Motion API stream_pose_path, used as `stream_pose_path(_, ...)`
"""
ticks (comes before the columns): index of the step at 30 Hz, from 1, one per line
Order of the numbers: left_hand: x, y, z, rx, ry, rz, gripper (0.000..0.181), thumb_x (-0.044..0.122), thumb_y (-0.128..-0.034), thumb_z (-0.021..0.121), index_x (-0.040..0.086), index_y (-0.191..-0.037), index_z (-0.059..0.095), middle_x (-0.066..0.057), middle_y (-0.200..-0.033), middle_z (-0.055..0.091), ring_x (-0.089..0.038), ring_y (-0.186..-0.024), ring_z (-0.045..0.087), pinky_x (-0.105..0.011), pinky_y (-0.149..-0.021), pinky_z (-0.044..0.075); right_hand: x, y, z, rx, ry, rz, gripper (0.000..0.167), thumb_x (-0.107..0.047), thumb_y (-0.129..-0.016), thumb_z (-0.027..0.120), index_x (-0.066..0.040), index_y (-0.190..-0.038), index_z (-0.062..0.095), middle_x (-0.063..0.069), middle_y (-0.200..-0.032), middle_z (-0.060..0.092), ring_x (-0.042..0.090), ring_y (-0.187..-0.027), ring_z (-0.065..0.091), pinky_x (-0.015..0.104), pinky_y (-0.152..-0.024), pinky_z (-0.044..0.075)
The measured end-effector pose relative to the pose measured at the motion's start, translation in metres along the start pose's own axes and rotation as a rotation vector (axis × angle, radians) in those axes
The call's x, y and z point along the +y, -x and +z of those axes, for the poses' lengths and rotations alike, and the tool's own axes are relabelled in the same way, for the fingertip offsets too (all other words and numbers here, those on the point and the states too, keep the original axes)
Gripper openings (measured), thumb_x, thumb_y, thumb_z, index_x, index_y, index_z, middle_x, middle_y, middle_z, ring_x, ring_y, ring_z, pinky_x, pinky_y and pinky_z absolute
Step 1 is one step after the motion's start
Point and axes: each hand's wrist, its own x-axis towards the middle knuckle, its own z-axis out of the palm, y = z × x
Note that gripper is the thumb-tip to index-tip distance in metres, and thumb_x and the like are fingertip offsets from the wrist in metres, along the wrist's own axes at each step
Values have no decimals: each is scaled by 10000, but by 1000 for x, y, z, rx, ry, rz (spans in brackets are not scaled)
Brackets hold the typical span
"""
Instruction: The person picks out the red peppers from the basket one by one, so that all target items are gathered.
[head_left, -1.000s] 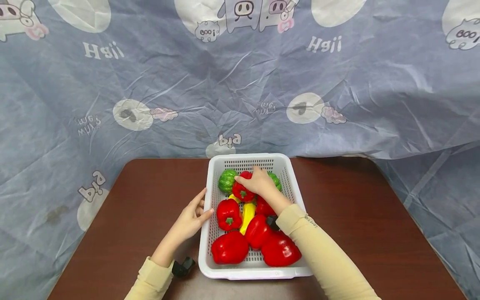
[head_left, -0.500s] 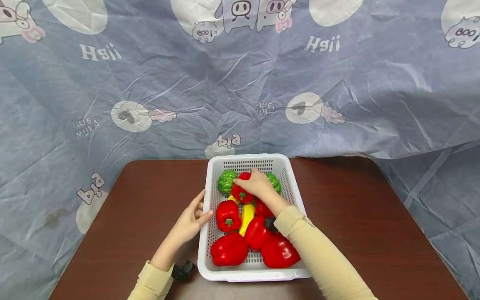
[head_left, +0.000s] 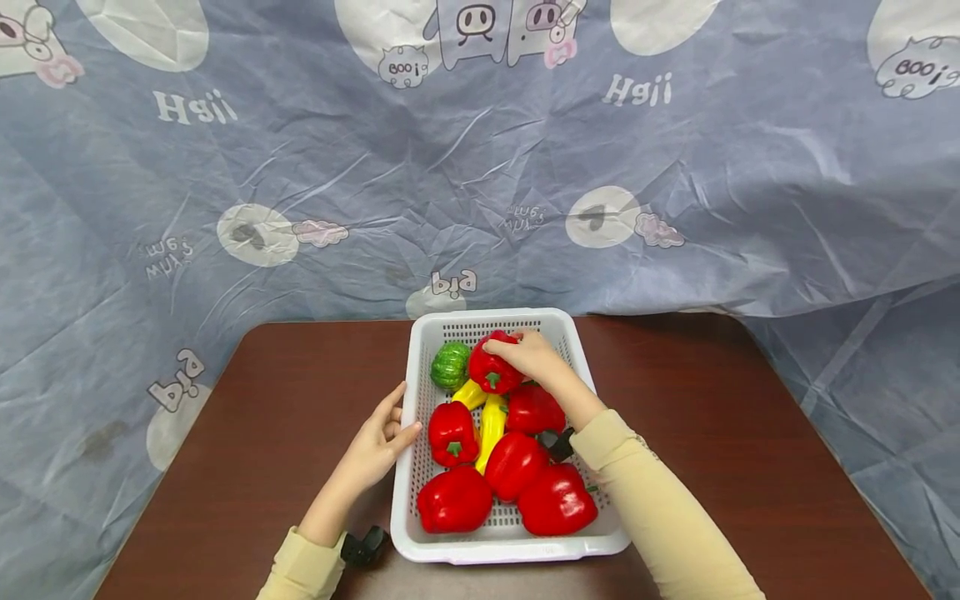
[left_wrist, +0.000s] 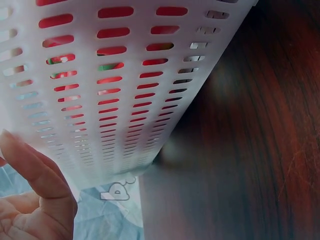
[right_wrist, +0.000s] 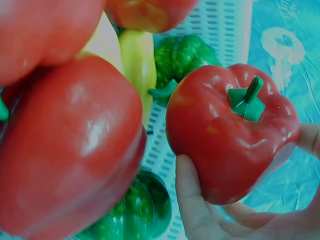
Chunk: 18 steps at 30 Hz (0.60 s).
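My right hand [head_left: 531, 354] grips a red bell pepper [head_left: 495, 363] over the back part of a white slotted basket [head_left: 510, 550]. In the right wrist view the fingers and thumb hold the sides of this bell pepper [right_wrist: 232, 135], its green stem showing. My left hand [head_left: 381, 437] touches the basket's left rim with fingers relaxed; the left wrist view shows part of that hand [left_wrist: 42, 195] beside the slotted wall [left_wrist: 115, 80]. Just left of the gripped pepper sits a ridged green pumpkin-like vegetable [head_left: 450, 365]. Long yellow pieces [head_left: 491, 429] lie mid-basket.
Several other red bell peppers [head_left: 454, 498] fill the near and middle basket. A second green vegetable [right_wrist: 130, 215] shows under a red pepper in the right wrist view. The basket stands on a dark brown table [head_left: 720, 433], before a grey-blue printed cloth [head_left: 480, 167].
My right hand has lifted the red bell pepper slightly and moved it right, uncovering more of the pepper below. The green vegetable on the right is now hidden. My left hand stays at the rim.
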Motion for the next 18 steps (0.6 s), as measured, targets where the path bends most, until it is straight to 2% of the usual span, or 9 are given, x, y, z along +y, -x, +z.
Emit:
stream_pose_path(4,0,0,0,2,7,-5,749,49,-937,642,20,-1555,219,-220,-1120,548,-246,-870,666,-309,-745,595,1,3,-12,-25,-89,-3,727,-406,-917,586,13,-1468,363,219,-1426,472,334,-1256,517,457,-1018,483)
stream_pose_path(8,2,0,1,18,9,-14,747,58,-931,657,21,-1549,238,-212,-1108,555,-206,-835,654,-277,-736,586,3,9,-26,-46,-141,-34,700,-372,-928,589,8,-1469,360,226,-1416,489,330,-1217,553,445,-987,513)
stream_pose_path(14,2,1,2,27,7,-16,737,46,-934,649,15,-1544,237,-215,-1120,550,-191,-828,651,-266,-730,581,8,24,-47,-29,-165,-71,706,-370,-935,585,-36,-1497,320,222,-1490,414,351,-1266,513,462,-1016,491)
stream_pose_path(18,2,2,3,33,9,-21,738,35,-931,649,14,-1543,237,-212,-1116,554,-187,-837,659,-261,-731,581,15,31,-60,-3,-172,-126,703,-348,-939,582,-55,-1517,311,220,-1490,416,360,-1275,495,437,-984,487)
